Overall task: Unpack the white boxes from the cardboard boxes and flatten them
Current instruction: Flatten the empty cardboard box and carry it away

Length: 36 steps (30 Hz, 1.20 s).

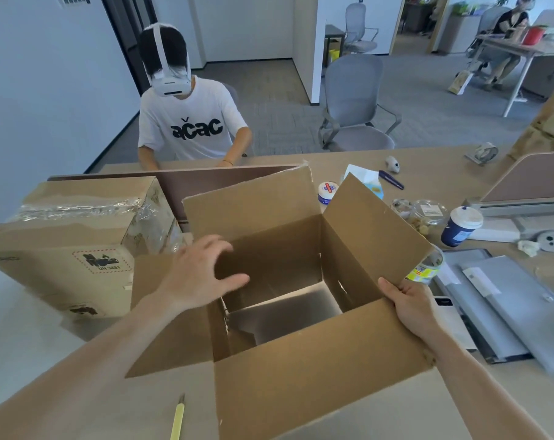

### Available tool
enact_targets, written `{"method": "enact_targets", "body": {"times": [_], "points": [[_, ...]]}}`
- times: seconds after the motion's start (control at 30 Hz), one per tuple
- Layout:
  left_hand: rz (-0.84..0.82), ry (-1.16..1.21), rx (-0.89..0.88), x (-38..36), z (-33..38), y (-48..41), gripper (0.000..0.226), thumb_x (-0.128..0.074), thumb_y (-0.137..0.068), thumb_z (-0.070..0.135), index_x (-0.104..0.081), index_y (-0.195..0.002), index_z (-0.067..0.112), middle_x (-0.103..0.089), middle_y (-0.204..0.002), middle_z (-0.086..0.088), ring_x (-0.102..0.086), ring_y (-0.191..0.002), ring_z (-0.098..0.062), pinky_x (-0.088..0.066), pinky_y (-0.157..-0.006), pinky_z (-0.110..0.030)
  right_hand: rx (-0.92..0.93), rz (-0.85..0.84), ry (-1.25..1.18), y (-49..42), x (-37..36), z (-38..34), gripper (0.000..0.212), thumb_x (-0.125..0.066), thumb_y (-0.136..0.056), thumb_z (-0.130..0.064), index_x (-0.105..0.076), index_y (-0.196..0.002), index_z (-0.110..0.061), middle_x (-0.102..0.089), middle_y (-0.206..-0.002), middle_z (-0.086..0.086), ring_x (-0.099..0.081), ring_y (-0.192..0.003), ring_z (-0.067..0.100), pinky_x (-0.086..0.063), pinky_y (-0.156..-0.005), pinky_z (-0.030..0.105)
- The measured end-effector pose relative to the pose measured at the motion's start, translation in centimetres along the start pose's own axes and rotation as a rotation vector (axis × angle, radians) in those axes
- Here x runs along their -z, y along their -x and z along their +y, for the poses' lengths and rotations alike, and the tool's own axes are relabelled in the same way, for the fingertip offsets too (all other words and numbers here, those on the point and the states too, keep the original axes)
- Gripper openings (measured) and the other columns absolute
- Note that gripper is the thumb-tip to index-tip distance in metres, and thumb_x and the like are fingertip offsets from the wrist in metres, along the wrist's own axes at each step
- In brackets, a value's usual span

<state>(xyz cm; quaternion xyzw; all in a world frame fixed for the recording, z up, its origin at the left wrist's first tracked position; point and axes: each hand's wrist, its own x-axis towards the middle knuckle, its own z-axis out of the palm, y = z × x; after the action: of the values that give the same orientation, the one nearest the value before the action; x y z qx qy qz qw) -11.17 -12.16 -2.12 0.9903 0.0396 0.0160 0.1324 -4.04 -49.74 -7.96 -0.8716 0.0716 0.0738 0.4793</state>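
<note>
Cardboard box (301,360) stands open in the middle of the desk (443,179) on my head feed. It is plain brown corrugated board, matte, with all four flaps raised or folded outward, and the far flap has a ragged, torn edge. Low inside I make out a pale, smooth, slightly glossy surface; whether that is a white box I cannot tell. The left hand (199,274) hovers over the left rim, fingers spread apart and loosely bent, holding nothing. The right hand (412,303) pinches the lower corner of the right flap (374,236), thumb on the inner face, the other fingers hidden behind the board.

Just beside it on the left stands a sealed box (63,249) of the same brown board, its top and end covered in wrinkled clear tape that glints. A label with a red hatched border on its side reads "UN 3481"; the black pictogram above it is too blurred for me to read.

A yellow pencil (177,417) lies on the desk near the front flap. Beyond the right flap I see a round tin (328,192) with a red cross on its white lid, a clear glass jar (428,214), a dark blue paper cup (459,228) with a white lid, and flat grey folders (507,300). Across the desk sits a person (193,122) in a white headset and a white T-shirt printed "acac" in black.
</note>
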Motion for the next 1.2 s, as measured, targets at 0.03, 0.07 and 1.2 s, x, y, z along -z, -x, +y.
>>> {"method": "enact_targets", "body": {"times": [0.03, 0.07, 1.2], "points": [[-0.096, 0.061, -0.078, 0.4, 1.9, 0.7, 0.080, -0.056, -0.073, 0.084, -0.053, -0.132, 0.030, -0.048, -0.144, 0.011, -0.043, -0.135, -0.011, -0.033, -0.114, -0.040, -0.010, -0.005, 0.009, 0.0, -0.1, -0.3, 0.051, -0.063, -0.094, -0.039, -0.059, -0.066, 0.004, -0.060, -0.060, 0.011, -0.058, -0.061, 0.026, -0.041, -0.060, 0.032], [-0.200, 0.103, -0.134, 0.7, 3.7, 1.5, 0.086, -0.056, -0.068, 0.088, -0.053, -0.132, 0.031, -0.049, -0.141, 0.014, -0.045, -0.132, -0.008, -0.036, -0.112, -0.035, -0.014, -0.007, 0.010, -0.1, -0.1, -0.5, 0.051, -0.063, -0.094, -0.038, -0.058, -0.066, 0.004, -0.059, -0.059, 0.010, -0.056, -0.059, 0.024, -0.039, -0.058, 0.031], [-0.195, -0.352, -0.526, 2.8, 14.9, -6.9, 0.129, -0.080, -0.064, 0.066, 0.003, -0.156, 0.034, 0.019, -0.164, 0.010, 0.017, -0.151, -0.018, -0.002, -0.117, -0.058, 0.096, -0.403, -0.451, 1.0, 1.6, -0.3, 0.024, -0.048, -0.102, -0.008, -0.064, -0.111, 0.007, -0.069, -0.109, 0.023, -0.070, -0.103, 0.025, -0.060, -0.079, 0.043]]}}
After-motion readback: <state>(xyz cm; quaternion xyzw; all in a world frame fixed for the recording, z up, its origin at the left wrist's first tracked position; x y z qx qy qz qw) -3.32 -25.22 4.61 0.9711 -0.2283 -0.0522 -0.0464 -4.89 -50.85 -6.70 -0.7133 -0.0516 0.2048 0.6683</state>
